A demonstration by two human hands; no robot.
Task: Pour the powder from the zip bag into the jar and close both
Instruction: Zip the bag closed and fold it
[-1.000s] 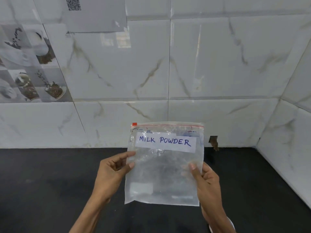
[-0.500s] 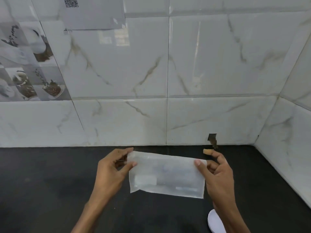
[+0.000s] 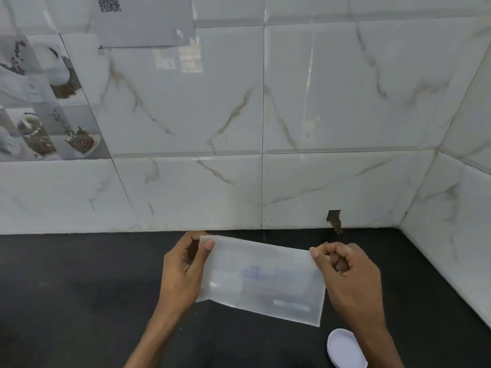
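Tiles (image 3: 318,102) with brownish veining rise behind the black countertop (image 3: 79,288). Above the countertop, the zip bag (image 3: 261,277) hangs between two hands, translucent and flat-looking, its top edge sloping down toward the right, with blurred blue writing faintly visible through the plastic. The left hand (image 3: 183,272) pinches the upper left corner, thumb on the near face, fingers curled behind. The right hand (image 3: 350,280) pinches the upper right corner between thumb and curled fingers. A white round object (image 3: 345,347) lies on the countertop beside the right forearm, partly hidden.
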